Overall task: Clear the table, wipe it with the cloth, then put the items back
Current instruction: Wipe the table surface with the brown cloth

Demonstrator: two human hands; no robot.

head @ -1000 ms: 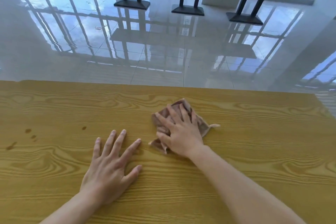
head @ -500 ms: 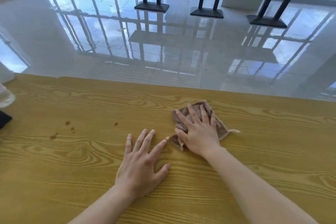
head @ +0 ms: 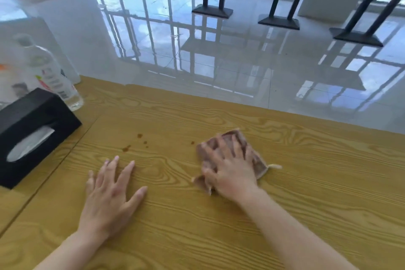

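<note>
My right hand [head: 230, 169] presses flat on a crumpled brown cloth [head: 257, 160] on the wooden table [head: 317, 182], fingers spread over it. My left hand [head: 109, 195] lies flat and open on the bare wood to the left of the cloth, holding nothing. A few small brown stains [head: 140, 141] mark the table just beyond my left hand and left of the cloth. On the adjoining table at the far left stand a black tissue box [head: 32, 129] and a clear plastic bottle [head: 50, 74].
A seam [head: 65, 160] runs between the two tabletops at left. Beyond the far table edge lies a glossy tiled floor [head: 197, 61]. Black table legs with flat bases [head: 212, 10] stand farther back by the windows.
The view has swung left, bringing the tissue box and bottle into sight. My right hand stays pressed on the cloth, now nearer the stains; my left hand remains flat.
</note>
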